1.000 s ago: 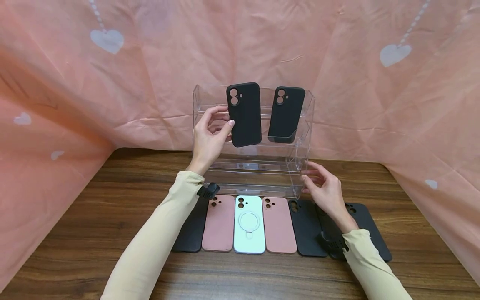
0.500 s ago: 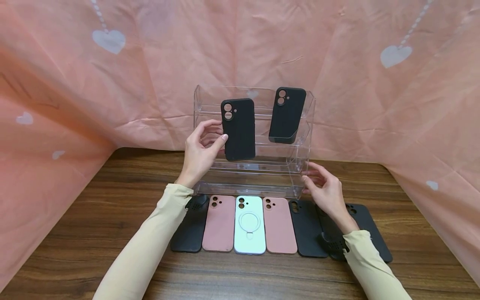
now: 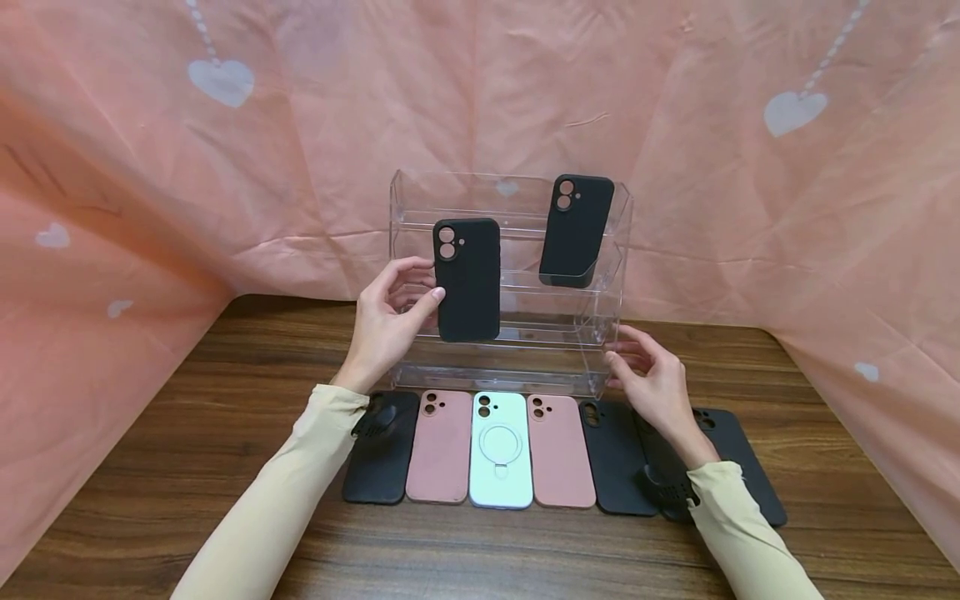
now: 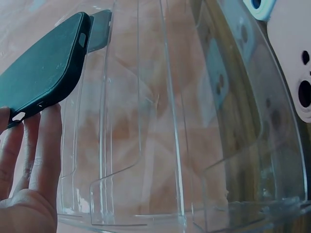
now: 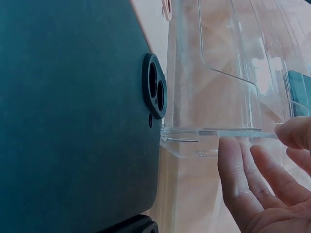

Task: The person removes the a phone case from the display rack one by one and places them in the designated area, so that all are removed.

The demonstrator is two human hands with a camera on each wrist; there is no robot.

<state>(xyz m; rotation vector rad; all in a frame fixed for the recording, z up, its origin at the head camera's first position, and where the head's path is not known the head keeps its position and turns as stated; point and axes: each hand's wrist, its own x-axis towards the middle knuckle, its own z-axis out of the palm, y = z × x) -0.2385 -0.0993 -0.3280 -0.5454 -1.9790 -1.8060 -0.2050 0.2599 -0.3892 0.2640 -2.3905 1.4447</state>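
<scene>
My left hand (image 3: 390, 321) pinches a black phone case (image 3: 468, 279) by its left edge, upright in front of the middle tiers of a clear acrylic tiered stand (image 3: 607, 317). In the left wrist view the same case (image 4: 41, 70) lies above my fingers (image 4: 41, 145), beside the stand (image 4: 184, 145). A second black case (image 3: 575, 229) leans on the stand's top tier at the right. My right hand (image 3: 648, 375) rests with relaxed fingers against the stand's lower right corner; the right wrist view shows its fingers (image 5: 243, 179) at the clear edge (image 5: 228, 131).
On the wooden table (image 3: 187, 467) in front of the stand lies a row of cases: black (image 3: 378, 458), pink (image 3: 440, 446), white with a ring (image 3: 500, 450), pink (image 3: 558, 450), black (image 3: 615, 454), and black (image 3: 738, 454) partly under my right forearm. Pink heart-print cloth (image 3: 150, 167) surrounds the table.
My left hand has brought the black case down and to the left, from the stand's top tier level to its middle. My right hand has stayed at the stand's corner.
</scene>
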